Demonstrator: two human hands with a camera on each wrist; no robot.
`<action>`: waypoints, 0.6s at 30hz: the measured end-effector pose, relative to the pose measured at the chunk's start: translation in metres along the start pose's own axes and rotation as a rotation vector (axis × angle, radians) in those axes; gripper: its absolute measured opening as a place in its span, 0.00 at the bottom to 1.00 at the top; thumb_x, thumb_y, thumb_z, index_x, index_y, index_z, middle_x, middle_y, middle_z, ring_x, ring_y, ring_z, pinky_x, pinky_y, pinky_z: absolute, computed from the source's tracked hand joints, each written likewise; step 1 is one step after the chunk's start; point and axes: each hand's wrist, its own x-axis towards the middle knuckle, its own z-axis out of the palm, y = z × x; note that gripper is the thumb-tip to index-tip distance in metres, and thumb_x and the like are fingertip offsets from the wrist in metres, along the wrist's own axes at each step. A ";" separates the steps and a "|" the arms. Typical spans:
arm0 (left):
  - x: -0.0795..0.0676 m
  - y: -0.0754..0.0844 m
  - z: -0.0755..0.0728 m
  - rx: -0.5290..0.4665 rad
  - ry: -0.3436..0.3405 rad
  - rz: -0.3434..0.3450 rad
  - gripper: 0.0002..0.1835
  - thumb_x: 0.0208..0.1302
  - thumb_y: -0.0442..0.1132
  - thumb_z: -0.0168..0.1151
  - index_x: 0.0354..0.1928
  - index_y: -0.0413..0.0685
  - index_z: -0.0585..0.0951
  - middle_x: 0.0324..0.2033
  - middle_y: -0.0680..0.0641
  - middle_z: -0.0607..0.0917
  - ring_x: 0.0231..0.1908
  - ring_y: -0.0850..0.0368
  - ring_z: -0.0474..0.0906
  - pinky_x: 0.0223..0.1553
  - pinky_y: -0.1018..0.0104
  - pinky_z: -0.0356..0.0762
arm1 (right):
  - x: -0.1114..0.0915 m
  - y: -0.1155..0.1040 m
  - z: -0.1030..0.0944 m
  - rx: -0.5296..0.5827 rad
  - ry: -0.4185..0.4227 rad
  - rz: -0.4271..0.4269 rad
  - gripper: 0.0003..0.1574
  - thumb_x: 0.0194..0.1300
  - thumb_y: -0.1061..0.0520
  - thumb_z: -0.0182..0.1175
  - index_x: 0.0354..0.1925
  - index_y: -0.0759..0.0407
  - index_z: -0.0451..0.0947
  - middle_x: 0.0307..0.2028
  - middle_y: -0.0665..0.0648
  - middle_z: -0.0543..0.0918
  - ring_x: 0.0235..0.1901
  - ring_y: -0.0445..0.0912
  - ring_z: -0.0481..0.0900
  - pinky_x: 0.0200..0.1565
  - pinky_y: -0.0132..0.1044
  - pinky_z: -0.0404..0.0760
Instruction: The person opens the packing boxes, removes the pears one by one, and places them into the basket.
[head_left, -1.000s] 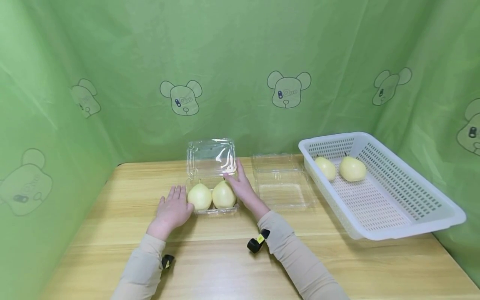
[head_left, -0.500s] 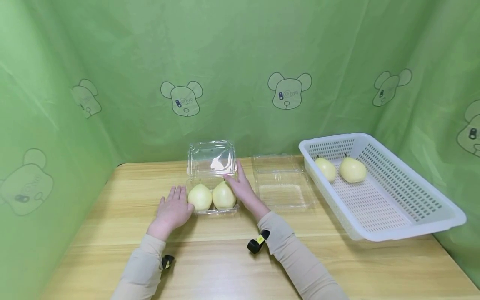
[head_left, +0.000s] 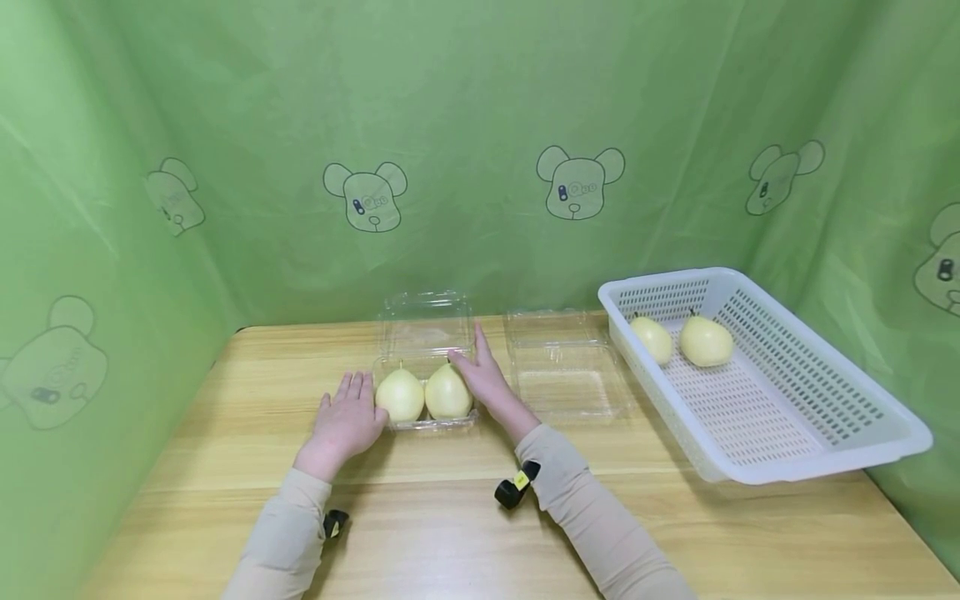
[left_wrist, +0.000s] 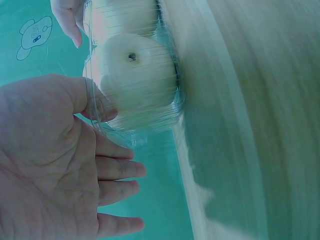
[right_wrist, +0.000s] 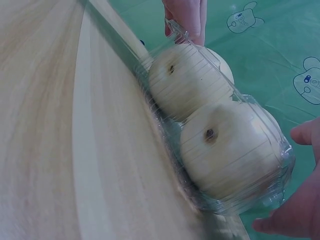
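Note:
Two pale yellow pears, a left pear (head_left: 400, 395) and a right pear (head_left: 448, 392), sit side by side in a clear plastic clamshell box (head_left: 431, 424). Its lid (head_left: 426, 321) stands raised and leans back behind them. My left hand (head_left: 349, 425) lies at the box's left side, fingers straight; in the left wrist view its thumb (left_wrist: 102, 106) reaches over the rim beside a pear (left_wrist: 137, 75). My right hand (head_left: 483, 372) is at the right side, fingers extended along the box and thumb near the right pear's stem.
A second clear clamshell box (head_left: 566, 392) lies opened out to the right. Beyond it a white perforated basket (head_left: 825, 462) holds two more pears (head_left: 706, 341). A green curtain (head_left: 480, 242) surrounds the wooden table (head_left: 442, 533) at the back and sides.
The clamshell lid has tipped further back, away from me. Both hands and the pears stay where they were.

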 end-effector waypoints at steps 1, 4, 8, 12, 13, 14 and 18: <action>0.000 0.000 0.000 -0.001 -0.001 -0.002 0.37 0.70 0.47 0.39 0.74 0.31 0.50 0.74 0.32 0.52 0.75 0.34 0.44 0.73 0.32 0.44 | 0.000 0.000 0.000 -0.002 0.000 -0.001 0.54 0.69 0.45 0.55 0.78 0.47 0.33 0.78 0.59 0.39 0.77 0.59 0.41 0.75 0.58 0.40; 0.000 0.000 -0.001 -0.003 -0.005 -0.002 0.37 0.71 0.48 0.39 0.74 0.31 0.49 0.74 0.32 0.52 0.75 0.34 0.43 0.73 0.33 0.43 | 0.000 0.000 0.000 -0.006 0.000 0.003 0.54 0.69 0.44 0.55 0.78 0.47 0.33 0.78 0.59 0.39 0.77 0.59 0.41 0.75 0.58 0.40; 0.000 0.000 -0.001 -0.001 -0.005 0.000 0.37 0.71 0.48 0.39 0.74 0.31 0.49 0.74 0.32 0.52 0.75 0.34 0.43 0.73 0.33 0.43 | -0.001 -0.001 0.000 -0.001 -0.002 0.006 0.53 0.69 0.45 0.55 0.78 0.46 0.33 0.78 0.59 0.39 0.77 0.59 0.41 0.75 0.58 0.40; 0.000 0.000 -0.001 0.001 -0.005 0.003 0.37 0.71 0.48 0.39 0.74 0.31 0.50 0.74 0.32 0.52 0.75 0.34 0.43 0.73 0.32 0.44 | -0.003 -0.002 0.001 -0.001 0.003 0.000 0.53 0.69 0.45 0.55 0.78 0.46 0.33 0.78 0.60 0.40 0.77 0.61 0.41 0.75 0.61 0.40; 0.000 0.000 -0.001 0.001 -0.005 0.004 0.37 0.71 0.48 0.39 0.74 0.31 0.50 0.74 0.32 0.52 0.75 0.34 0.43 0.73 0.32 0.44 | -0.003 -0.003 0.001 -0.003 0.005 -0.002 0.53 0.69 0.46 0.55 0.78 0.47 0.34 0.78 0.61 0.40 0.77 0.61 0.42 0.75 0.61 0.40; 0.000 -0.001 -0.001 0.000 -0.006 0.005 0.37 0.71 0.48 0.39 0.74 0.31 0.50 0.74 0.31 0.52 0.75 0.34 0.43 0.73 0.32 0.44 | -0.004 -0.003 0.001 -0.005 0.007 -0.001 0.53 0.69 0.46 0.55 0.78 0.47 0.34 0.78 0.61 0.41 0.76 0.62 0.42 0.75 0.61 0.40; 0.000 -0.001 -0.002 -0.001 -0.007 0.005 0.37 0.71 0.48 0.39 0.74 0.31 0.49 0.74 0.32 0.52 0.75 0.34 0.43 0.73 0.32 0.43 | -0.003 -0.004 0.001 -0.013 0.007 0.015 0.53 0.69 0.46 0.55 0.78 0.47 0.34 0.78 0.60 0.41 0.77 0.61 0.42 0.75 0.60 0.41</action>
